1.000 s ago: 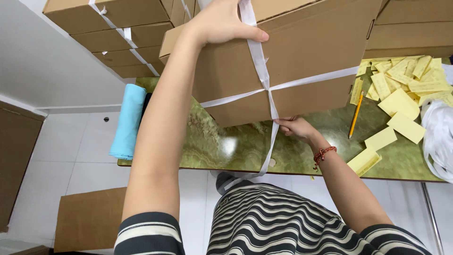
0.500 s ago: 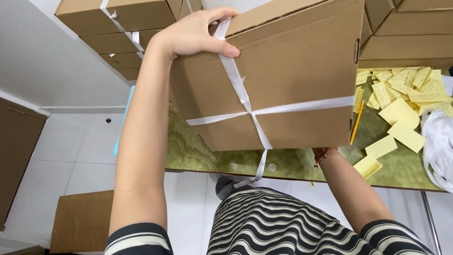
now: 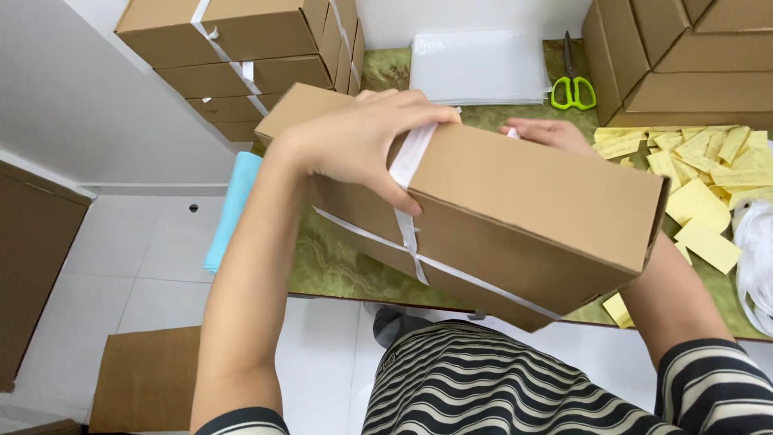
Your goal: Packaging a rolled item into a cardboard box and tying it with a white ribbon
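A brown cardboard box (image 3: pixel 531 201) is held tilted above the green table (image 3: pixel 338 266), its near side toward me. A white strap (image 3: pixel 411 209) crosses over the box and along its side. My left hand (image 3: pixel 362 141) lies on the box's top left, fingers curled over the strap and the box edge. My right hand (image 3: pixel 547 133) reaches behind the far top edge of the box; only its fingers and knuckles show, and the forearm passes under the box's right end.
Strapped cardboard boxes (image 3: pixel 233 48) are stacked at the back left, more boxes (image 3: pixel 684 56) at the back right. Green-handled scissors (image 3: pixel 573 84) lie by a stack of clear sheets (image 3: pixel 479 68). Several yellow slips (image 3: pixel 700 185) cover the table's right; a blue roll (image 3: pixel 229 209) hangs off the left edge.
The box has been tipped down and turned so its top faces me. My right hand moved from under the box up to its far top edge. My left hand stayed on the strap.
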